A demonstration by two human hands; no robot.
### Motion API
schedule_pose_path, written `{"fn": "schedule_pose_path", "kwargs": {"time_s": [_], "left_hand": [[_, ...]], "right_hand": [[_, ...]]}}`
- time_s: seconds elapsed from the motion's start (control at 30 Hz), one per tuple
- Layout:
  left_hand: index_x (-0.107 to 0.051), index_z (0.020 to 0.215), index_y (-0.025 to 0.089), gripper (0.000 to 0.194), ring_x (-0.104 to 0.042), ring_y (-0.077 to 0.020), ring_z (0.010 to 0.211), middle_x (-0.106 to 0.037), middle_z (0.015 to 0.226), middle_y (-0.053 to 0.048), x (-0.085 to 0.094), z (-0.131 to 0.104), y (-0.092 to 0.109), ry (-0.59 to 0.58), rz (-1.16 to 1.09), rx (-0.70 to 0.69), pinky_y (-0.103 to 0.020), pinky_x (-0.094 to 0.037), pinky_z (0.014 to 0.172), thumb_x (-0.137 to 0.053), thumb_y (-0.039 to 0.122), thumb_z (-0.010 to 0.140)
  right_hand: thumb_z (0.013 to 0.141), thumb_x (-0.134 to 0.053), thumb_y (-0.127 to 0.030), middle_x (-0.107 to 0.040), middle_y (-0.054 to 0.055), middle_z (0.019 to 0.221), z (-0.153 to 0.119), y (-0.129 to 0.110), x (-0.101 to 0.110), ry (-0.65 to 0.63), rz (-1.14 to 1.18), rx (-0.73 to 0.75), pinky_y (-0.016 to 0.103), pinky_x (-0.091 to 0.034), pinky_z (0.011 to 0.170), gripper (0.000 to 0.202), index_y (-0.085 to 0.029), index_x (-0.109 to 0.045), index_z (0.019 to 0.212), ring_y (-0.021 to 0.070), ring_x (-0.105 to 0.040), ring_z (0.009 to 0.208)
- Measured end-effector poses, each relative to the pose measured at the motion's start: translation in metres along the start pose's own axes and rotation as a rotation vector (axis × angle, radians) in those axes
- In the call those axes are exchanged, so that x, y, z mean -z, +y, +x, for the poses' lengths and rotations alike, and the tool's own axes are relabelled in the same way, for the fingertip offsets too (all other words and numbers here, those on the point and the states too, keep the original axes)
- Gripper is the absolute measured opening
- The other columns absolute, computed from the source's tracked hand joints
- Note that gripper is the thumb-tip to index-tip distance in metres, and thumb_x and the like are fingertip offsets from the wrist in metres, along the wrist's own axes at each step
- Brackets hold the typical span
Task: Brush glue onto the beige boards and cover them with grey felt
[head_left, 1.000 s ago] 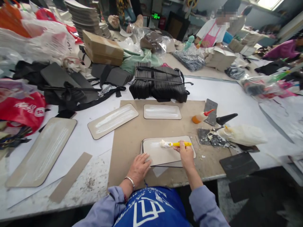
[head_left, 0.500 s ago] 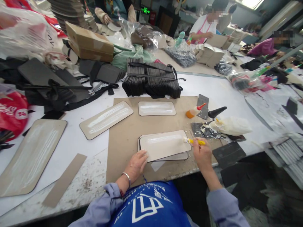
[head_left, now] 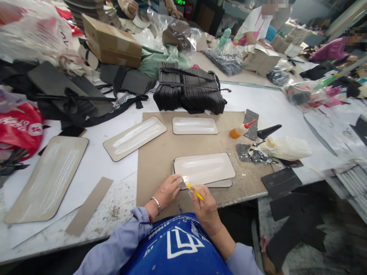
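Observation:
My right hand [head_left: 205, 204] grips a yellow-handled brush [head_left: 197, 192], its white-coated tip at the lower left of the top beige panel [head_left: 205, 168]. That panel has rounded corners and white streaks, and rests slightly askew on another panel. My left hand [head_left: 169, 189] pinches the panel's lower left corner, close to the brush tip. Two more streaked panels, one tilted [head_left: 134, 138] and one level [head_left: 195, 125], lie behind. At the far left lies a larger streaked panel [head_left: 48, 179].
A bundle of black pieces [head_left: 189, 88] stands behind the brown board [head_left: 155, 179]. To the right are an orange glue bottle [head_left: 236, 132], a black nozzle [head_left: 268, 131] and a white bag [head_left: 289, 148]. A cardboard box [head_left: 111, 42] sits back left. People work across the table.
My right hand has carried the brush from the panel's right end to its lower left corner, beside my left hand. The camera view has shifted slightly.

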State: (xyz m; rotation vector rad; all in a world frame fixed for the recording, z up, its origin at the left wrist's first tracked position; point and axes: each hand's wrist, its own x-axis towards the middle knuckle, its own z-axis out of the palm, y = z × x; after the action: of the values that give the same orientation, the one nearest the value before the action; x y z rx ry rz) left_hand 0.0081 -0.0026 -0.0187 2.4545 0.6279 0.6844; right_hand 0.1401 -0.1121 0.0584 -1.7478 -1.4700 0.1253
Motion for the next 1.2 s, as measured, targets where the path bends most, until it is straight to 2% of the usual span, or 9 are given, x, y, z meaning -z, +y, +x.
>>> {"fn": "schedule_pose_path", "kwargs": {"time_s": [0.2,0.3,0.43,0.53,0.7,0.83,0.9,1.03,1.2], "left_hand": [[-0.059,0.097,0.017,0.021,-0.050,-0.0252,0.110,-0.057,0.110,-0.013,0.011,-0.001,0.000,-0.036,0.042,0.063,-0.046,-0.046,0.092,-0.056,0.018,0.077],[-0.058,0.098,0.016,0.020,-0.050,-0.0245,0.112,-0.057,0.110,-0.013,0.010,-0.003,-0.003,-0.043,0.042,0.055,-0.044,-0.046,0.093,-0.054,0.019,0.079],[-0.058,0.098,0.015,0.020,-0.051,-0.0243,0.112,-0.058,0.109,-0.012,0.006,-0.004,-0.004,-0.023,0.074,0.052,-0.044,-0.047,0.093,-0.052,0.020,0.081],[-0.060,0.092,0.015,0.015,-0.051,-0.0251,0.111,-0.059,0.107,-0.012,0.006,-0.003,-0.002,-0.015,0.116,0.041,-0.046,-0.045,0.096,-0.052,0.020,0.080],[-0.060,0.085,0.016,0.010,-0.052,-0.0242,0.105,-0.058,0.106,-0.011,0.006,0.000,0.004,-0.006,0.112,0.078,-0.046,-0.045,0.094,-0.053,0.019,0.079],[-0.057,0.082,0.018,0.008,-0.056,-0.0208,0.087,-0.057,0.092,-0.008,0.001,0.003,0.012,0.040,0.022,0.312,-0.039,-0.051,0.077,-0.052,0.018,0.075],[-0.054,0.082,0.019,0.010,-0.056,-0.0180,0.074,-0.055,0.081,-0.004,-0.002,0.007,0.018,0.075,-0.055,0.496,-0.036,-0.052,0.069,-0.052,0.018,0.072],[-0.051,0.080,0.019,0.014,-0.051,-0.0146,0.056,-0.051,0.065,0.002,-0.004,0.017,0.028,0.122,-0.209,0.817,-0.033,-0.048,0.061,-0.052,0.023,0.067],[-0.051,0.078,0.020,0.021,-0.051,-0.0156,0.052,-0.050,0.056,0.004,0.000,0.028,0.033,0.201,-0.302,0.950,-0.032,-0.046,0.058,-0.054,0.031,0.060]], "right_hand": [[0.084,-0.045,-0.047,-0.061,0.008,0.085,0.006,0.018,0.007,0.107,0.270,-0.591,0.029,-0.053,0.061,0.035,-0.014,-0.057,0.089,0.0145,-0.061,0.058],[0.081,-0.047,-0.053,-0.063,0.008,0.084,0.012,0.020,-0.001,0.140,0.367,-0.701,0.030,-0.054,0.063,0.040,-0.015,-0.056,0.091,0.0163,-0.063,0.060],[0.078,-0.047,-0.057,-0.063,0.005,0.073,0.021,0.026,-0.015,0.106,0.451,-0.738,0.030,-0.054,0.059,0.043,-0.016,-0.055,0.087,0.0175,-0.063,0.057],[0.077,-0.047,-0.058,-0.063,0.006,0.072,0.023,0.044,-0.008,0.131,0.328,-0.719,0.030,-0.052,0.060,0.044,-0.016,-0.055,0.085,0.0174,-0.062,0.056],[0.081,-0.041,-0.057,-0.063,0.009,0.073,0.021,0.088,0.047,0.244,-0.037,-0.632,0.030,-0.050,0.063,0.045,-0.014,-0.057,0.082,0.0177,-0.062,0.058],[0.086,-0.035,-0.051,-0.062,0.010,0.078,0.020,0.111,0.079,0.311,-0.295,-0.471,0.033,-0.049,0.068,0.043,-0.015,-0.057,0.079,0.0192,-0.061,0.069],[0.089,-0.034,-0.045,-0.060,0.010,0.078,0.017,0.112,0.077,0.301,-0.389,-0.328,0.035,-0.048,0.073,0.039,-0.015,-0.057,0.080,0.0205,-0.059,0.076],[0.090,-0.038,-0.028,-0.059,0.010,0.081,0.009,0.095,0.052,0.190,-0.372,-0.116,0.033,-0.049,0.072,0.022,-0.014,-0.056,0.091,0.0185,-0.057,0.079],[0.088,-0.042,-0.019,-0.058,0.008,0.086,0.012,0.088,0.050,0.151,-0.258,-0.032,0.031,-0.050,0.076,0.016,-0.016,-0.054,0.099,0.0166,-0.057,0.085]]}}
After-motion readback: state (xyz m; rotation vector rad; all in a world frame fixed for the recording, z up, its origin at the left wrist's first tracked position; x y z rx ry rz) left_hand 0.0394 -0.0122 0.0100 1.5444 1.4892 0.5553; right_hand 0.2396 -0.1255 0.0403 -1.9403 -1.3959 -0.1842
